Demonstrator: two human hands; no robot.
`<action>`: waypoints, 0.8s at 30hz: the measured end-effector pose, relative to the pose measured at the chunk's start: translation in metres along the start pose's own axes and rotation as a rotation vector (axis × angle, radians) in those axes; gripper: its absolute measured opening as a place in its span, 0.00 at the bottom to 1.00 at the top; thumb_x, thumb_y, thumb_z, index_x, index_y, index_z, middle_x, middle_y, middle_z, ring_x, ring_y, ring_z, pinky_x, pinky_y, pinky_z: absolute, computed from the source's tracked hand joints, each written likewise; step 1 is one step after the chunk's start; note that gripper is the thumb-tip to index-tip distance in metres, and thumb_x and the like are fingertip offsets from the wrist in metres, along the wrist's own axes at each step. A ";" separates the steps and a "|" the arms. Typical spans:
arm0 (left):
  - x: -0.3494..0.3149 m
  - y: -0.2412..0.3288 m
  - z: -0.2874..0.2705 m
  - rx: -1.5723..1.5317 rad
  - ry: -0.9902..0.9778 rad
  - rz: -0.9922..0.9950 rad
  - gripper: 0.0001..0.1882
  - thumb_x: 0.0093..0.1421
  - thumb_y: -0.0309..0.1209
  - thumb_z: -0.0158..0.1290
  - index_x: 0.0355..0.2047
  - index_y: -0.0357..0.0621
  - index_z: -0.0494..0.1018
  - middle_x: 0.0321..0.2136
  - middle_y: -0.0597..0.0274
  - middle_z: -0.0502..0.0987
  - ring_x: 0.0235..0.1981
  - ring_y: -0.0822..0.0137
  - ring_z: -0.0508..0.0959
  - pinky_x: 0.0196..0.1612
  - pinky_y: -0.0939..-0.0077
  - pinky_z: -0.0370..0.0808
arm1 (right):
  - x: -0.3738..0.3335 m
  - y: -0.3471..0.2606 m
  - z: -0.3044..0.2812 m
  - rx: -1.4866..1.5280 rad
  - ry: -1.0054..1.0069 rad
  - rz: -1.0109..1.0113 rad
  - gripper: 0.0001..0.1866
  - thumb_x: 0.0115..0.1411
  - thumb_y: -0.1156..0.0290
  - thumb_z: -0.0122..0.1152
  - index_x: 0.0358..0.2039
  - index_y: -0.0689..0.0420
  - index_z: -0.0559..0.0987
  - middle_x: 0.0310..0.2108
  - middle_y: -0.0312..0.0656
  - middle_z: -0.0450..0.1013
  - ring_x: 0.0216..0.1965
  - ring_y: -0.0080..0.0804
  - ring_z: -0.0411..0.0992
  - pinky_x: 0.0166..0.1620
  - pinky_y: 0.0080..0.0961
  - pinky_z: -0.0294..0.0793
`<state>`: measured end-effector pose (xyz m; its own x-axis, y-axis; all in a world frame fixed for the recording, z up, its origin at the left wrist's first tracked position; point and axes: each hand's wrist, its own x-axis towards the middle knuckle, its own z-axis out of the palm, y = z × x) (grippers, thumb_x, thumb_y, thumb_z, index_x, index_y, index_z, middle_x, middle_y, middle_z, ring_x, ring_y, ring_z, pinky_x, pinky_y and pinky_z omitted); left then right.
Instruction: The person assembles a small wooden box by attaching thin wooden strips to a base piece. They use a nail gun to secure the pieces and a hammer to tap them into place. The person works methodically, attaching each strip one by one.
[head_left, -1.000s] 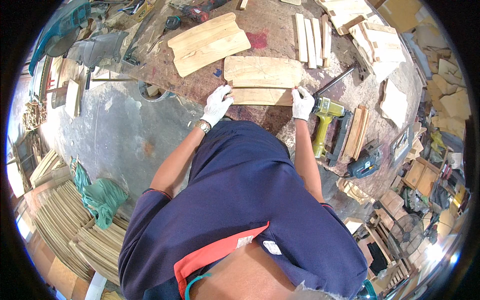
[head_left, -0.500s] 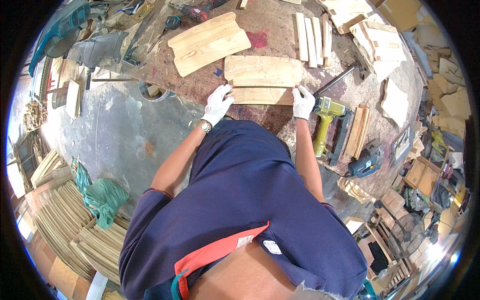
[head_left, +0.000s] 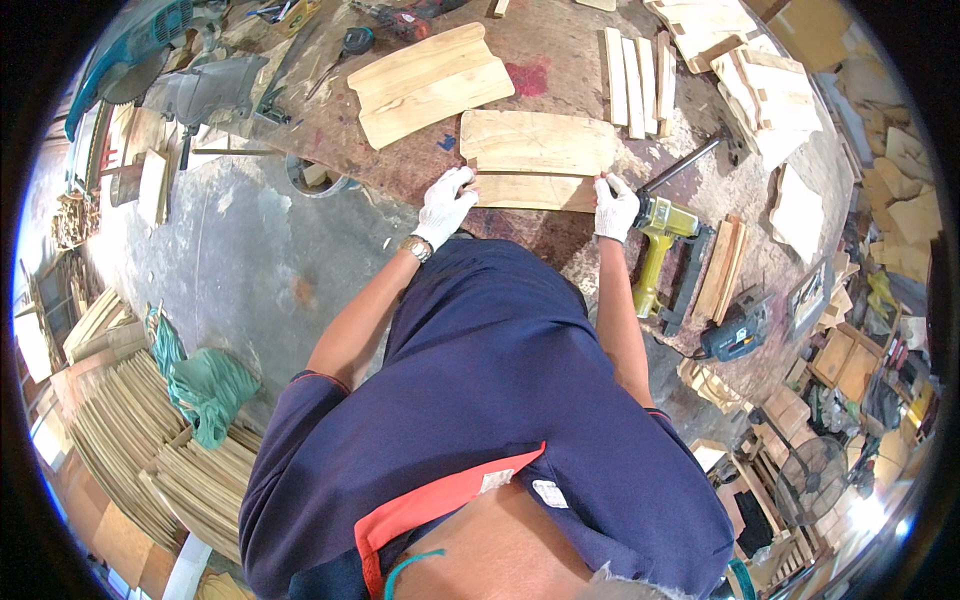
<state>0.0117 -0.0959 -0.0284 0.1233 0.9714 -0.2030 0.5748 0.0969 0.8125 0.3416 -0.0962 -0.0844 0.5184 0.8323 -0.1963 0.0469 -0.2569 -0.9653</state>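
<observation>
My left hand, in a white glove, pinches the left end of a narrow wooden board. At its other end, my gloved right hand grips the same board between thumb and fingers. A wider wooden board lies right against its far edge, with a thin dark seam between them. Just right of my right hand, an olive-green nail gun rests on its side on the worktable. Beyond, to the left, lies a light wooden panel with wavy ends.
Wooden strips lie at the far right of the worktable, near stacked boards. A blue power tool and wood pieces sit right of the nail gun. A tape measure and a drill are at the back.
The whole view has shifted slightly to the right. Both hands stay at the ends of the narrow board, which keeps its place beside the wider one.
</observation>
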 end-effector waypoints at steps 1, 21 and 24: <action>0.000 -0.002 0.001 0.015 0.013 0.024 0.19 0.58 0.35 0.60 0.48 0.41 0.77 0.43 0.50 0.78 0.42 0.55 0.78 0.47 0.65 0.75 | -0.001 -0.001 0.000 0.005 -0.003 0.017 0.11 0.59 0.76 0.70 0.41 0.67 0.84 0.29 0.35 0.79 0.24 0.16 0.71 0.28 0.17 0.70; 0.002 0.003 -0.004 0.024 -0.050 -0.032 0.18 0.60 0.34 0.60 0.49 0.40 0.76 0.39 0.55 0.78 0.34 0.64 0.75 0.43 0.70 0.74 | -0.003 -0.009 0.000 -0.064 -0.041 0.006 0.11 0.62 0.75 0.67 0.44 0.63 0.84 0.26 0.32 0.77 0.21 0.15 0.69 0.24 0.14 0.66; 0.001 0.002 -0.004 -0.009 -0.037 -0.025 0.19 0.60 0.33 0.60 0.49 0.39 0.76 0.40 0.57 0.78 0.35 0.65 0.75 0.43 0.71 0.74 | -0.005 -0.013 0.000 -0.053 -0.039 0.013 0.09 0.61 0.74 0.68 0.42 0.63 0.84 0.25 0.31 0.76 0.20 0.15 0.68 0.24 0.15 0.66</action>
<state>0.0100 -0.0939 -0.0246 0.1391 0.9599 -0.2433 0.5705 0.1231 0.8120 0.3382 -0.0967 -0.0707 0.4857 0.8470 -0.2159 0.0862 -0.2923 -0.9524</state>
